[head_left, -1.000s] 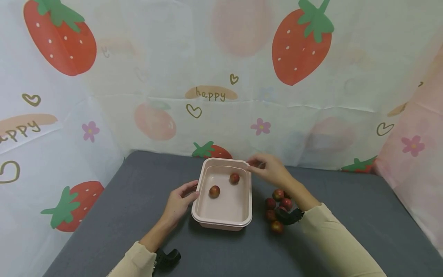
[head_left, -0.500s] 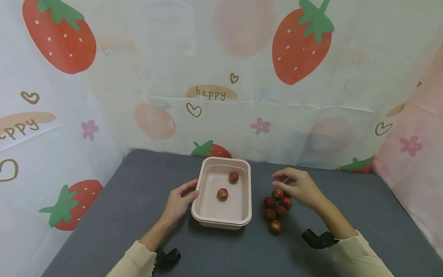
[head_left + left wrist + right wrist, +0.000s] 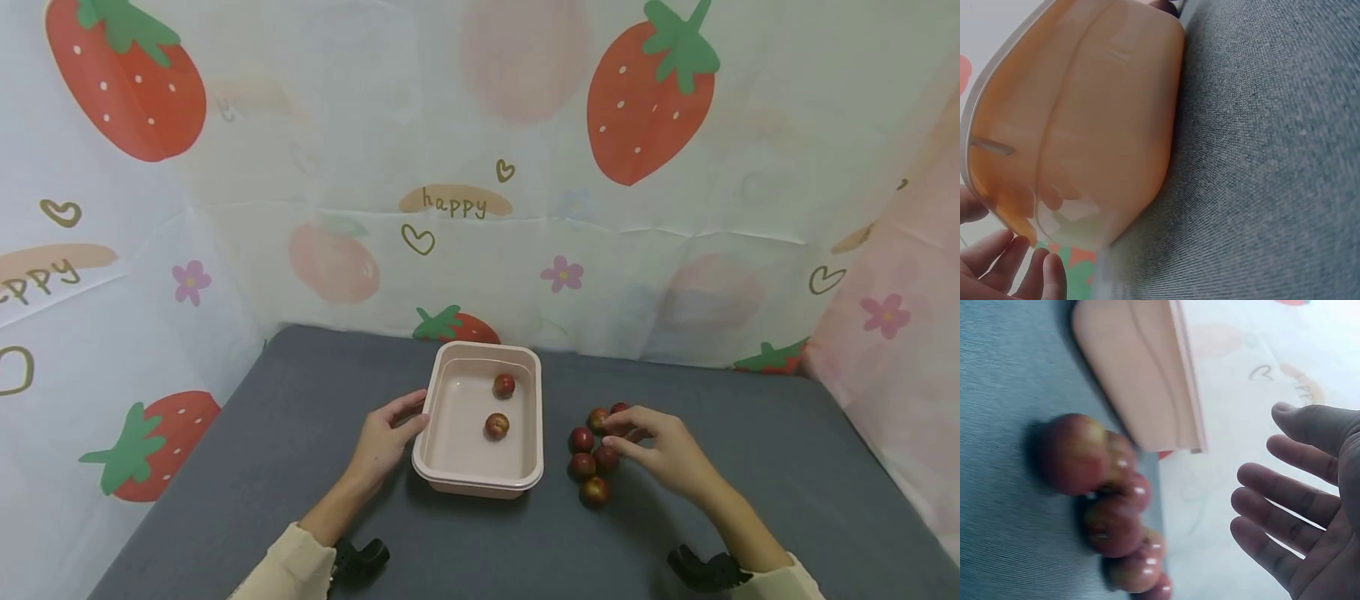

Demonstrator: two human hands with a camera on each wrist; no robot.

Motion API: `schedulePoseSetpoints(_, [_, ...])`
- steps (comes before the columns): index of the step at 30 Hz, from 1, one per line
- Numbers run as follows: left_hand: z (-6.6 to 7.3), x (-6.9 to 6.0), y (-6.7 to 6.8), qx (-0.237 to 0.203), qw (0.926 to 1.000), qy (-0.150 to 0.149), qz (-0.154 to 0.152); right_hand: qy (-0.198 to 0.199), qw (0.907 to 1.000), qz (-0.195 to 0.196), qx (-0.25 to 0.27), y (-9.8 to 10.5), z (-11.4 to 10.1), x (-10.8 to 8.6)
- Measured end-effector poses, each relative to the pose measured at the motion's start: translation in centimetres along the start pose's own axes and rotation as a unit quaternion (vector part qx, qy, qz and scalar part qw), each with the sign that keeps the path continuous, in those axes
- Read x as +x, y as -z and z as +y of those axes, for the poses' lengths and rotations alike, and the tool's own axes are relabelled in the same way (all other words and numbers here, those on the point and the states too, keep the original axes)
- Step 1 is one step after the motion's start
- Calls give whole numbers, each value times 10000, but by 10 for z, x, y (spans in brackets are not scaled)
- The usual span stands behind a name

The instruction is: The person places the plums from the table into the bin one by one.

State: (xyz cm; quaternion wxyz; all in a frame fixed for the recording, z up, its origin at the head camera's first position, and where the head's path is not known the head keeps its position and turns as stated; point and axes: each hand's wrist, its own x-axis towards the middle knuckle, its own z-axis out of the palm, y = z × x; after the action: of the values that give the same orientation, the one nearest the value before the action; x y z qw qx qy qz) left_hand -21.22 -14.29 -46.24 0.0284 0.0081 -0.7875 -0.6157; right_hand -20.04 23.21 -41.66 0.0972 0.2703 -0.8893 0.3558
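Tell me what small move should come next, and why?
The right hand should probably close its fingers on a loose fruit: it looks open and empty beside the cluster, two fruits already lie in the box, and the left hand is at its edge.

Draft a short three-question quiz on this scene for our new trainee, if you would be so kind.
1. How many round fruits lie inside the pale pink box?

2. True or false: the right grip is empty, with no fruit in its fingers.

3. Seen from the head camera, where does the loose cluster of fruits lie?
a) To the left of the box
b) To the right of the box
c) Behind the box

Key: 1. Two. 2. True. 3. b.
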Motion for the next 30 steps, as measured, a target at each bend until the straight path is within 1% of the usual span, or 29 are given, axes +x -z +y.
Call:
schedulePoseSetpoints(5, [-1, 0, 0, 2, 10000, 42, -7, 41, 9999, -32, 160, -13, 7, -11])
schedulePoseSetpoints(9, [-2, -1, 0, 2, 10000, 26, -11, -187, 9994, -181, 216, -20, 11, -18])
schedulePoseSetpoints(13, [-1, -1, 0, -7, 10000, 8, 9, -394, 9988, -238, 182, -25, 15, -24])
schedulePoseSetpoints(20, [-1, -1, 0, 28, 10000, 4, 27, -365, 9985, -410, 44, -33, 20, -30])
schedulePoseSetpoints(23, [-1, -1, 1, 21, 10000, -40, 13, -450, 9978, -491, -65, -35, 21, -31])
schedulePoseSetpoints(27, [-1, 0, 0, 21, 10000, -61, 14, -542, 9969, -479, -308, -39, 21, -33])
schedulePoseSetpoints(30, [-1, 0, 0, 27, 10000, -46, 30, -524, 9968, -422, -430, -42, 21, -35])
